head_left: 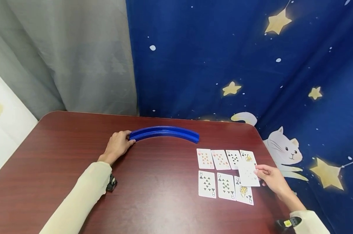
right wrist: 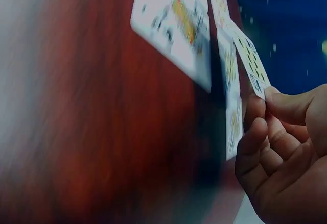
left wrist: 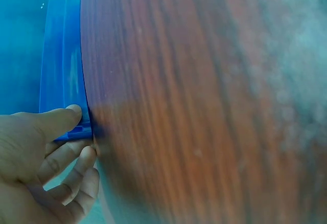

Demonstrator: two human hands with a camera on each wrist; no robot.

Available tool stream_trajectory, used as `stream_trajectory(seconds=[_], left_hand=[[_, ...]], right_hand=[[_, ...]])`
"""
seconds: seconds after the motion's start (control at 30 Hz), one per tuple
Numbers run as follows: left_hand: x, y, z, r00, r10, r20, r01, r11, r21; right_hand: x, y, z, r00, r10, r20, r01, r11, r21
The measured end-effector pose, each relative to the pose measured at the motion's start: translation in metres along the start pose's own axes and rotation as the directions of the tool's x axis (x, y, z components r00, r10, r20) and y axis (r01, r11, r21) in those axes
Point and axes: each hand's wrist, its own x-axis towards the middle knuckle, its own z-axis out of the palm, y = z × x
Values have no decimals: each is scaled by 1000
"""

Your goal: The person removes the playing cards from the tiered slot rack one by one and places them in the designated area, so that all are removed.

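Observation:
At the back of the table, my left hand (head_left: 117, 145) pinches the left end of a curved blue playing card holder (head_left: 164, 131). In the left wrist view its thumb lies on top of the holder's end and fingers are under it. My right hand (head_left: 271, 179) pinches the right edge of a playing card (head_left: 249, 175) between thumb and fingertips. That card is above two rows of face-up cards and overlaps a queen in each. The lower row shows an eight of clubs (head_left: 207, 184), a nine of clubs (head_left: 226, 186) and the queen of clubs (head_left: 244, 192).
A nine of hearts (head_left: 205, 158), another red heart card (head_left: 221, 159), a black nine (head_left: 234, 159) and a partly covered queen (head_left: 248, 156) form the upper row. The brown wooden table (head_left: 153, 182) ends before a blue star-patterned curtain (head_left: 194, 65) and a grey one (head_left: 91, 58).

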Motion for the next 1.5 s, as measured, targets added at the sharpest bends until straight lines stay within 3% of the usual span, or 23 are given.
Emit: stream_trajectory(seconds=[0.27, 0.53, 1.07, 1.5], left_hand=[[0, -2, -5, 1000, -2, -5, 2, 1000, 3], [-2, -1, -3, 1000, -17, -2, 17, 1000, 7], [0, 2, 1, 1000, -1, -3, 1, 1000, 15], [-3, 2, 1, 1000, 16, -19, -16, 1000, 17]], right_hand=[[-12, 29, -25, 998, 38, 52, -36, 999, -38], [-14, 48, -37, 993, 106, 58, -100, 990, -95], [-16, 51, -33, 996, 73, 54, -59, 972, -227], [-16, 52, -31, 991, 127, 49, -117, 977, -179]])
